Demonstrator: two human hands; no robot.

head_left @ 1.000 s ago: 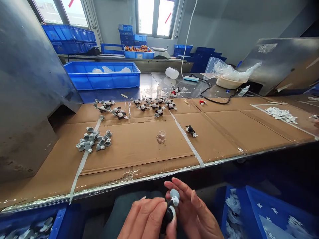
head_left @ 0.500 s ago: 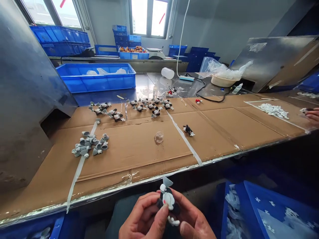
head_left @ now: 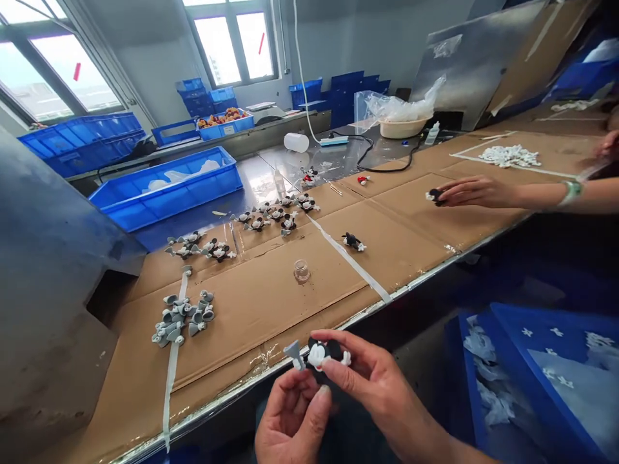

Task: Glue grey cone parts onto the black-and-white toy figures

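A small black-and-white mouse figure [head_left: 318,356], white face turned up, is held off the surface at the near edge of the cardboard-covered table [head_left: 256,296]. A grey cone-shaped piece [head_left: 293,351] juts from one side of it, a white glove-like piece [head_left: 346,358] from the other. My right hand [head_left: 382,380] pinches the figure, thumb low by the face and fingers around the far side; my left hand [head_left: 294,412] curls loosely beneath the cone, thumb apart from the fingers. Whether those fingertips touch the cone, I cannot tell.

By its look, the figure is moulded plastic: light, stiff and smooth enough to slip. I judge the round head and body the surest place to take hold; the thin joins at the cone and glove look the likeliest to bend or come loose.

Just beyond, a small clear cup [head_left: 302,271] stands alone, with a similar figure [head_left: 354,242] lying near it, past a strip of white tape. Loose grey pieces [head_left: 181,319] are heaped at left, and more mouse figures [head_left: 271,216] lie behind. At right, a co-worker's hand [head_left: 467,192] holds a dark-and-white part [head_left: 432,196] near a pile of white pieces [head_left: 510,156].
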